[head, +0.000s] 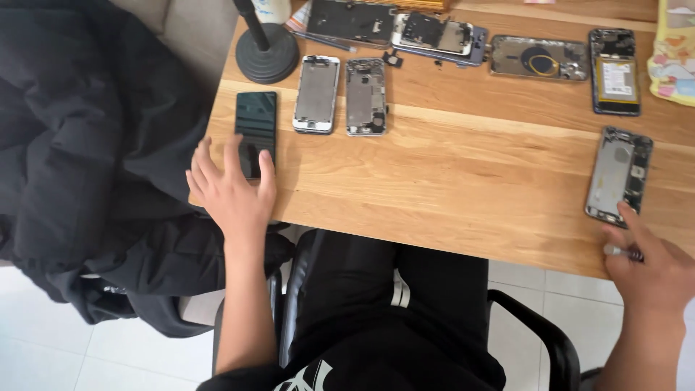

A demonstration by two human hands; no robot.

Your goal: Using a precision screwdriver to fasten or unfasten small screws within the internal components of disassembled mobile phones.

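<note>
Left hand (232, 190) touches black phone (255, 129); right hand (651, 269) grips screwdriver (624, 253).

phone (255, 124): glossy black | opened phone (620, 174): silver-grey inside | table (463, 159): light wood grain | stand base (267, 53): matt black | jacket (79, 145): black

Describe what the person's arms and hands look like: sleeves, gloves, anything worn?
Both forearms are bare up to the frame's edge, no sleeves showing. The left hand and the right hand wear no gloves, and no rings, watch or wristband are visible. Clothing below is black, with a white marking.
</note>
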